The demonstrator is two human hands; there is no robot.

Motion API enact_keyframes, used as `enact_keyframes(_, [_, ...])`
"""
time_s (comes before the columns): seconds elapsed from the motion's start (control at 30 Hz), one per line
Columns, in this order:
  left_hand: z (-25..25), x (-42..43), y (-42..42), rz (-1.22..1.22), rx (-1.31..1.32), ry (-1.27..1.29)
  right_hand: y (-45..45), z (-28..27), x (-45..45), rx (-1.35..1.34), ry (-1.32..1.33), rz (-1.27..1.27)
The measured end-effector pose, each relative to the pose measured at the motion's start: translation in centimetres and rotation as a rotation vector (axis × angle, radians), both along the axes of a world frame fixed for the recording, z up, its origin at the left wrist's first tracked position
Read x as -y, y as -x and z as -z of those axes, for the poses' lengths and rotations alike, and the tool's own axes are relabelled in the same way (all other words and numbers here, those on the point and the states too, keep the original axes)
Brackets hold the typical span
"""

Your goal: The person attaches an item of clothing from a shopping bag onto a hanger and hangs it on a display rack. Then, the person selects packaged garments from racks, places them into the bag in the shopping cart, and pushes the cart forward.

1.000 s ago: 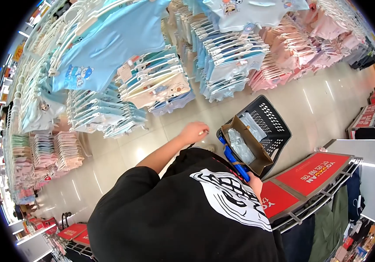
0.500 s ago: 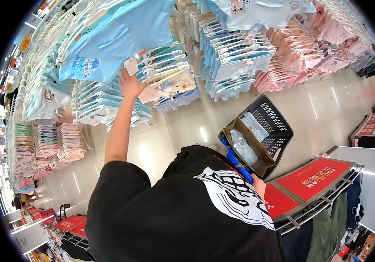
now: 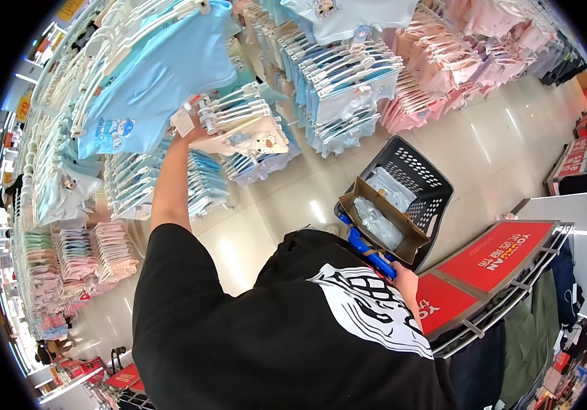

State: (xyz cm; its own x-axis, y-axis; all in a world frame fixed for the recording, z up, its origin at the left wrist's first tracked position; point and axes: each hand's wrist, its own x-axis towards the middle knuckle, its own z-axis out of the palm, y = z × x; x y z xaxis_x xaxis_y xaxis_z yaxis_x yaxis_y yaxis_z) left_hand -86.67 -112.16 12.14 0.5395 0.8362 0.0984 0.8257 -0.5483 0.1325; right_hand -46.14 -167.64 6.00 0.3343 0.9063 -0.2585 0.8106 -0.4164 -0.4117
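My left hand [image 3: 195, 130] reaches up to the rack, beside a white price tag [image 3: 182, 123] that hangs from a light blue children's shirt [image 3: 160, 75]. Its fingers are mostly hidden by the tag and by the hangers of a cream bear-print garment [image 3: 256, 140]. Lower right, my right hand [image 3: 405, 279] is wrapped round the blue handle [image 3: 372, 255] of a black shopping basket [image 3: 437, 179]. Inside the basket stands an open cardboard box [image 3: 413, 244] with plastic-wrapped items [image 3: 379, 224] in it and beside it.
Blue garments [image 3: 334, 89] and pink garments [image 3: 437, 55] hang in dense rows ahead. More small clothes [image 3: 112, 249] hang at the left. A rail with red signs [image 3: 502, 258] and dark trousers [image 3: 529, 342] stands close on my right. Shiny tiled floor [image 3: 286, 205] lies between.
My left hand has moved deeper in among the hangers beside the cream garment. The view has shifted slightly, and my right hand still holds the basket handle.
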Motion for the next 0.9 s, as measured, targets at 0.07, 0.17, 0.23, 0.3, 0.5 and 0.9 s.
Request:
enact_keyframes(0.07, [-0.5, 0.0, -0.4, -0.107, 0.013, 0.198, 0.1, -0.4, -0.2, 0.005, 0.000, 0.004])
enact_keyframes(0.17, [5.1, -2.8, 2.6, -0.099, 0.128, 0.232, 0.3, -1.2, -0.5, -0.049, 0.039, 0.037])
enact_keyframes(0.23, [5.5, -1.6, 3.2, -0.072, 0.247, 0.230, 0.3, -1.1, -0.4, -0.052, 0.028, 0.031])
enact_keyframes(0.3, [4.1, 0.6, 3.3, -0.136, 0.224, 0.171, 0.2, -0.9, -0.3, -0.052, 0.012, 0.028])
enact_keyframes(0.5, [0.3, 4.5, 2.9, -0.154, -0.112, -0.155, 0.2, -1.2, -0.4, -0.062, 0.031, 0.025])
enact_keyframes(0.9, [0.3, 2.4, 3.8, -0.152, -0.071, -0.376, 0.0, -1.0, -0.6, -0.065, 0.031, 0.014])
